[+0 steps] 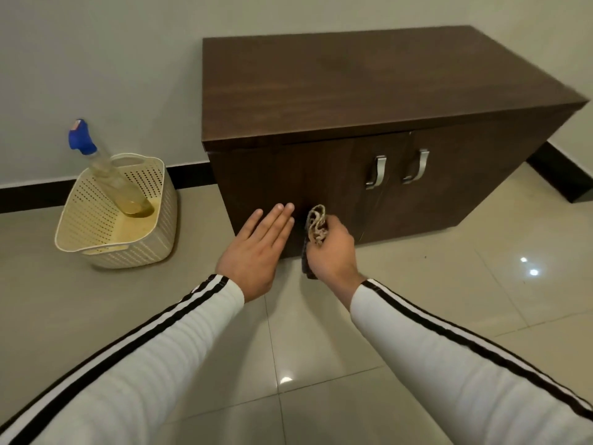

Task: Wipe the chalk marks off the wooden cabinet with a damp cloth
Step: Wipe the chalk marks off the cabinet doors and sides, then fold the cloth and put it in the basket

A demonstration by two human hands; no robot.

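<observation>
A low dark wooden cabinet (369, 91) with two doors and two metal handles (375, 172) stands against the wall. No chalk marks show on its top or front from here. My right hand (332, 252) grips a bunched beige and dark cloth (316, 225) close to the lower part of the left door. My left hand (258, 248) is held flat with straight fingers, its fingertips at the left door's front beside the cloth; whether they touch the wood I cannot tell.
A cream perforated plastic basket (93, 220) sits on the tiled floor left of the cabinet, with a blue-capped spray bottle (106, 168) leaning in it. Glossy beige tiles (449, 284) spread in front, and a black skirting runs along the wall.
</observation>
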